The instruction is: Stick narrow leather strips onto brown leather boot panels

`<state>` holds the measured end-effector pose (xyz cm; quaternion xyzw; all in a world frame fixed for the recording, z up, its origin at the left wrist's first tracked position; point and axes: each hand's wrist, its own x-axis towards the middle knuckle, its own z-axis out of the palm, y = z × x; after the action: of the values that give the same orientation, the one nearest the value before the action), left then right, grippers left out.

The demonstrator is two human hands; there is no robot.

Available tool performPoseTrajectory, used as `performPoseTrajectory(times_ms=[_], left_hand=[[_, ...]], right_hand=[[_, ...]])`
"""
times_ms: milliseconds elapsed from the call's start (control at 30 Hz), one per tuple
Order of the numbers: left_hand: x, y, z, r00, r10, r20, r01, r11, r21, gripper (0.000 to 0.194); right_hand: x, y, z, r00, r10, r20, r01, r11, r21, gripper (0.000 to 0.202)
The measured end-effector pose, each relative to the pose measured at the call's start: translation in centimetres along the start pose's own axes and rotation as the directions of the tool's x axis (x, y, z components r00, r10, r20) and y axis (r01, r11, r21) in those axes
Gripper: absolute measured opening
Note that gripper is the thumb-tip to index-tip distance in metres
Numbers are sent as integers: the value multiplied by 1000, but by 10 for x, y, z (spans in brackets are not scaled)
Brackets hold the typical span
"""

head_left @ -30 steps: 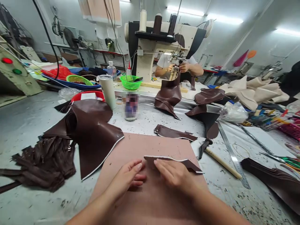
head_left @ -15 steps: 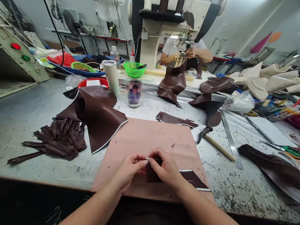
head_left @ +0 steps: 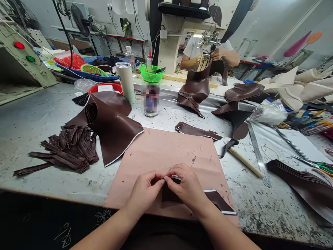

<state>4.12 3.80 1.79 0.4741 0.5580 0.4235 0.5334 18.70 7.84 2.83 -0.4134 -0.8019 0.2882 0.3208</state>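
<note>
Feed reads bright to me, light cool and even, seemingly from above; lamp (head_left: 199, 33) on sewing machine (head_left: 169, 57) glows beyond pink mat (head_left: 169, 149); silvery glare on tabletop (head_left: 166, 115) past mat's far edge; sheen on leather stack (head_left: 299, 184) right of mat, wide lens stretching it; soft shading on mat below right hand (head_left: 186, 185), dark leather strip (head_left: 168, 196) losing detail; near-black below mat; I get glass container (head_left: 151, 100) behind mat pixelated, far background softer

Grey table (head_left: 78, 185) under pink mat (head_left: 166, 149) and ruler (head_left: 257, 152)
</note>
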Motion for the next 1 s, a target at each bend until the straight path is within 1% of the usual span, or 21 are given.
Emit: performPoseTrajectory(times_ms=[100, 167, 200, 233, 267, 300, 367, 433, 467, 533, 567, 633, 667, 700, 733, 800, 867, 933, 1000], left_hand=[[0, -1, 1, 1000, 12, -17, -12, 999, 38, 17], [2, -1, 2, 999, -13, -36, 14, 1000, 8, 17], [3, -1, 2, 998, -42, -47, 41, 999, -25, 18], [4, -1, 3, 996, -77, -55, 73, 995, -70, 19], [5, 0, 3, 992, -114, -57, 107, 987, -122, 20], [5, 1, 4, 987, -150, -55, 139, 975, -172, 22], [5, 3, 5, 980, -197, -32, 183, 952, -246, 26], [5, 6, 6, 975, -222, -3, 212, 932, -293, 28], [5, 7, 6, 972, -236, 8, 226, 922, -314, 28], [5, 7, 5, 963, -270, 22, 260, 899, -352, 30], [5, 7, 4, 957, -290, 21, 277, 890, -362, 31], [6, 6, 1, 950, -314, 1, 294, 889, -351, 31], [6, 6, 0, 949, -315, -18, 291, 896, -335, 31], [6, 5, -2, 950, -310, -39, 283, 906, -314, 30], [6, 5, -3, 952, -301, -60, 272, 917, -292, 30], [7, 4, -6, 956, -278, -94, 248, 937, -245, 28], [7, 5, -9, 959, -255, -128, 227, 953, -200, 28], [8, 5, -12, 960, -232, -158, 207, 965, -161, 29], [7, 3, -15, 962, -216, -165, 194, 971, -140, 32]], right_hand=[[-3, -1, 5, 993, -104, -54, 94, 983, -155, 11], [-5, -1, 10, 972, -201, -126, 162, 951, -262, 13], [-5, -1, 13, 958, -233, -165, 181, 942, -283, 14], [-6, 0, 15, 952, -233, -197, 178, 949, -262, 15], [-6, 1, 16, 957, -193, -215, 152, 970, -191, 16], [-6, 3, 17, 970, -122, -210, 106, 991, -85, 15], [-7, 5, 17, 990, 37, -135, -21, 992, 122, 13], [-7, 7, 16, 988, 131, -78, -111, 969, 222, 15], [-7, 8, 15, 984, 158, -84, -133, 960, 247, 16], [-9, 10, 12, 968, 204, -146, -146, 931, 333, 18], [-11, 10, 10, 960, 218, -179, -130, 905, 405, 18], [-19, 13, 2, 952, 202, -230, -45, 836, 547, 18], [-25, 15, -4, 950, 177, -256, 4, 815, 579, 19], [-32, 17, -10, 949, 146, -280, 42, 821, 569, 19], [-39, 21, -18, 946, 110, -304, 65, 857, 511, 19], [-58, 29, -34, 943, 27, -332, 73, 956, 285, 18], [-78, 39, -52, 951, -49, -306, 69, 996, 54, 16], [-99, 47, -69, 964, -66, -256, 47, 996, -78, 14], [-120, 52, -86, 980, -11, -198, -21, 987, -159, 16]])
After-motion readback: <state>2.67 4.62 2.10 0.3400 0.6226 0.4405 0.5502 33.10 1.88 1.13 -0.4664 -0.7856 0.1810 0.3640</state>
